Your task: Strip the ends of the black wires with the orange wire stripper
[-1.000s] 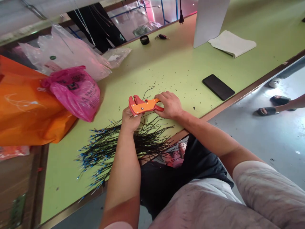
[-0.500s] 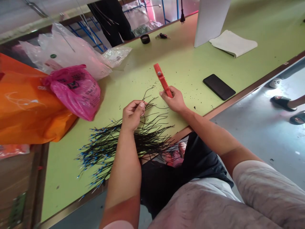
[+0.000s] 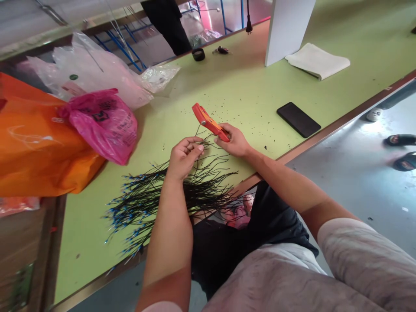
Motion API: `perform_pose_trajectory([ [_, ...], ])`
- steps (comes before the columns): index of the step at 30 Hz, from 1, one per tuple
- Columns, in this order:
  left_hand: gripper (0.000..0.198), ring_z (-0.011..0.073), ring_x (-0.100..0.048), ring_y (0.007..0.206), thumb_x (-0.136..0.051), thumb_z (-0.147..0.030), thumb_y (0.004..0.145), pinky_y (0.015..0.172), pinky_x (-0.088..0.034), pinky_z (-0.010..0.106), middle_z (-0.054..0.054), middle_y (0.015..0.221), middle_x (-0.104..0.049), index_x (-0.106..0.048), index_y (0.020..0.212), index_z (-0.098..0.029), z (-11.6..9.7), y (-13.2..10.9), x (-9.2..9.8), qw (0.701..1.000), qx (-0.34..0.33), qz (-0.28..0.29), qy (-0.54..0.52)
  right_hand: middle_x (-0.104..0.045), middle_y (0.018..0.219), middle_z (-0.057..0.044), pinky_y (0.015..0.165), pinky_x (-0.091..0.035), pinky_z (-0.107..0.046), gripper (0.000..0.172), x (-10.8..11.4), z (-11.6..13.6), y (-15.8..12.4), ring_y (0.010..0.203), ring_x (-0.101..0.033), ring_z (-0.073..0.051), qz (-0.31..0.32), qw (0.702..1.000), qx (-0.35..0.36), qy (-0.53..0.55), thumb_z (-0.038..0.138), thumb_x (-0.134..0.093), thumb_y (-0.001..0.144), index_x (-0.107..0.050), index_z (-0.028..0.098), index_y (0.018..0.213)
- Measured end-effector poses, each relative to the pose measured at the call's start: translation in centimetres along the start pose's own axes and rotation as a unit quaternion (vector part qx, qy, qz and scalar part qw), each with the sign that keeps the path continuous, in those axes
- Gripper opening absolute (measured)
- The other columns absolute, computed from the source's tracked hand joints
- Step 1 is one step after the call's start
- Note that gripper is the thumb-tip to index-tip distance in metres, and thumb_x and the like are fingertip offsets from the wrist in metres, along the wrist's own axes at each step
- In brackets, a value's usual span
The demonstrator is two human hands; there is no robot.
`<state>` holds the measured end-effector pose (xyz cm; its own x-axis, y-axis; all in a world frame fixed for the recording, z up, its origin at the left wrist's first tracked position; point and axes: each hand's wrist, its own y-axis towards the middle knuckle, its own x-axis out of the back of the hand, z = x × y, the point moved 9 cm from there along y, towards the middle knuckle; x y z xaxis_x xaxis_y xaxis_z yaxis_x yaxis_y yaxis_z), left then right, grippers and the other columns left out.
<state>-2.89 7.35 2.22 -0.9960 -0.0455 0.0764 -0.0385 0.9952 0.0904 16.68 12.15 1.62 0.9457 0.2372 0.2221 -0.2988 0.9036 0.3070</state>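
Observation:
My right hand (image 3: 234, 141) is closed round the handles of an orange wire stripper (image 3: 208, 121), whose jaws point up and to the left above the green table (image 3: 247, 91). My left hand (image 3: 185, 157) pinches thin black wires between thumb and fingers, just left of the tool. A spread bundle of black wires with blue tips (image 3: 143, 203) lies under my left forearm, reaching over the table's near edge.
A pink bag (image 3: 104, 123), an orange bag (image 3: 35, 143) and clear plastic bags (image 3: 97, 69) crowd the left. A black phone (image 3: 298, 119), a folded white cloth (image 3: 316, 60) and a white upright panel (image 3: 287, 26) stand to the right. Sandalled feet (image 3: 401, 149) of another person are on the floor.
My left hand let go of the stripper and took hold of wires. My right hand swung the tool upright, then tilted it back down to the left.

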Motion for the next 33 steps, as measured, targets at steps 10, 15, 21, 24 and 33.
perform_pose_trajectory([
  [10, 0.049, 0.0133, -0.065, 0.072, -0.1, -0.051, 0.066, 0.07, -0.054, 0.027, 0.004, 0.086, -0.076, -0.079, 0.095, -0.017, 0.3, 0.4, 0.7, 0.997, -0.034, -0.055, 0.037, -0.08, 0.129, -0.015, 0.102, -0.063, -0.043, 0.051, -0.4, 0.7, -0.4, 0.109, -0.077, -0.026, 0.012, 0.996, 0.04, -0.077, 0.042, -0.068, 0.091, -0.07, 0.016, 0.135],
  [15, 0.043, 0.0126, -0.063, 0.064, -0.097, -0.049, 0.069, 0.062, -0.053, 0.025, 0.001, 0.076, -0.074, -0.08, 0.094, -0.018, 1.1, 0.8, 1.5, 0.995, -0.021, -0.09, 0.037, -0.078, 0.125, -0.013, 0.096, -0.061, -0.04, 0.053, -0.5, 1.5, -0.6, 0.105, -0.073, -0.024, 0.034, 0.994, 0.078, -0.074, 0.054, -0.065, 0.097, -0.07, 0.017, 0.134],
  [21, 0.028, 0.0144, -0.067, 0.071, -0.089, -0.039, 0.074, 0.066, -0.056, 0.026, 0.002, 0.082, -0.076, -0.076, 0.088, -0.019, 0.7, 0.7, 2.0, 0.987, -0.067, -0.139, 0.04, -0.078, 0.129, -0.015, 0.089, -0.059, -0.038, 0.048, -1.4, 2.9, -1.4, 0.103, -0.071, -0.023, 0.094, 0.983, 0.146, -0.057, 0.042, -0.066, 0.094, -0.069, 0.017, 0.135],
  [24, 0.029, 0.0162, -0.07, 0.078, -0.091, -0.039, 0.073, 0.075, -0.06, 0.028, 0.002, 0.085, -0.076, -0.073, 0.085, -0.019, 0.1, 0.5, 2.3, 0.982, -0.096, -0.163, 0.031, -0.079, 0.132, -0.016, 0.097, -0.06, -0.039, 0.051, -2.5, 2.7, -1.6, 0.11, -0.073, -0.025, 0.125, 0.975, 0.162, -0.091, 0.034, -0.068, 0.088, -0.07, 0.016, 0.136],
  [33, 0.049, 0.0099, -0.053, 0.05, -0.1, -0.059, 0.07, 0.049, -0.045, 0.022, -0.004, 0.065, -0.065, -0.069, 0.082, -0.023, 0.7, 0.8, 1.9, 0.989, -0.074, -0.127, -0.025, -0.082, 0.132, -0.015, 0.107, -0.059, -0.046, 0.048, -2.4, 0.8, -1.0, 0.116, -0.076, -0.029, 0.101, 0.977, 0.115, -0.146, 0.039, -0.072, 0.091, -0.071, 0.018, 0.134],
])
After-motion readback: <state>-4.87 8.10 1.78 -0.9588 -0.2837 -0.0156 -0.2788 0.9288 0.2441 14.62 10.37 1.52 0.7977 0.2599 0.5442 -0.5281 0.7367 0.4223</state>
